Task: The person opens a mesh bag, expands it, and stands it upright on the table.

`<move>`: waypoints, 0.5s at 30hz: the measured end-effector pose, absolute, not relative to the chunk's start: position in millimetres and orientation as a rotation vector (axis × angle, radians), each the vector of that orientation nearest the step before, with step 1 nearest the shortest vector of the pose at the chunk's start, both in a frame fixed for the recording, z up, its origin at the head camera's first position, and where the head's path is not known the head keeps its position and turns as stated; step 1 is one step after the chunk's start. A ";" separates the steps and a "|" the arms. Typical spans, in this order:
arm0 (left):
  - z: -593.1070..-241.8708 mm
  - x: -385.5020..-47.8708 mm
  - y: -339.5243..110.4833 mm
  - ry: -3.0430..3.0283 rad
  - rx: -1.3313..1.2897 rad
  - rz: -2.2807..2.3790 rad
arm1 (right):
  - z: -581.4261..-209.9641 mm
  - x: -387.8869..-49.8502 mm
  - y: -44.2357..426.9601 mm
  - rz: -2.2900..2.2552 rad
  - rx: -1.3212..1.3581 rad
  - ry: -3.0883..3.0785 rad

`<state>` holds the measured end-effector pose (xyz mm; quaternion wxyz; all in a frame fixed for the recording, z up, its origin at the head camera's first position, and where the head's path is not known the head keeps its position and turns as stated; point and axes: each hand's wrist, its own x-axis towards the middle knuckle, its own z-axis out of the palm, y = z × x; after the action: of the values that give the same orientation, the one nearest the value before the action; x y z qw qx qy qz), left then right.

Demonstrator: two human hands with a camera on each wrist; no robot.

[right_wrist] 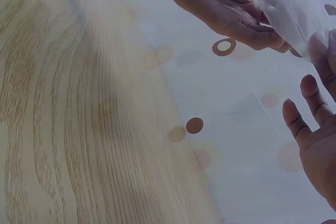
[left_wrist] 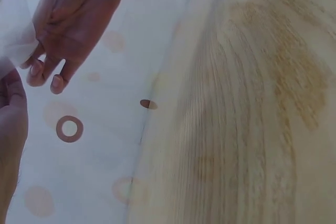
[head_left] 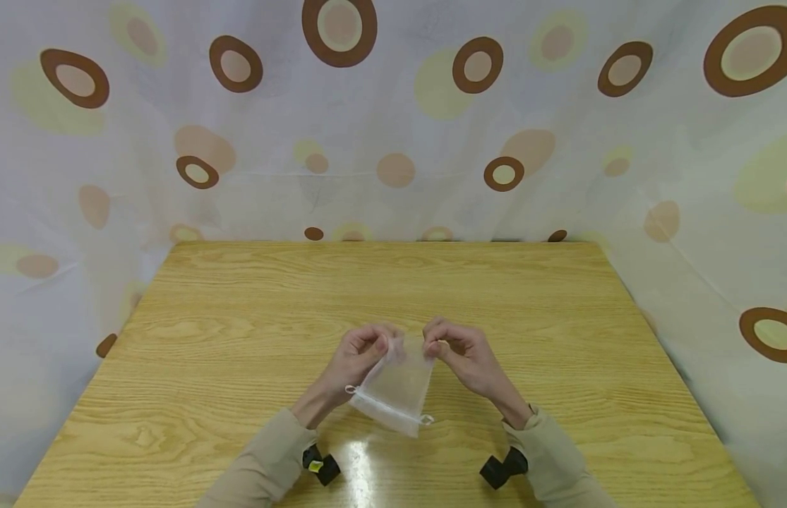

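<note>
A sheer white drawstring pouch [head_left: 396, 388] hangs between the two hands, its gathered top edge and small cord loops toward the person. The left hand [head_left: 358, 360] pinches one far corner of the mesh between thumb and fingers. At the other far corner, the right hand [head_left: 466, 356] pinches the fabric in the same way. In the left wrist view, only a bit of the pouch [left_wrist: 18, 51] shows at the left edge. The right wrist view has the pouch [right_wrist: 294, 9] stretched between both hands. No contents are visible through the mesh.
Below the hands lies a wood-grain table [head_left: 241, 296]. A pale curtain [head_left: 266, 141] with brown and yellow circles stands behind it and along both sides. Black wrist devices are strapped at the cuffs, the left one [head_left: 321, 466] and the right one [head_left: 502, 468].
</note>
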<state>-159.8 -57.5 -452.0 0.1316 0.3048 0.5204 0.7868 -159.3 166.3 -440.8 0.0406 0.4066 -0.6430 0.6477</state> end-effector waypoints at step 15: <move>-444.2 -164.0 -66.5 1.647 1.197 2.051 | -439.1 -157.1 169.8 2.034 1.193 -2.058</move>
<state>-164.0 -66.5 -444.2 0.1254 0.4109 0.5653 0.7042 -157.1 169.8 -439.1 0.0059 0.3812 -0.6574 0.6500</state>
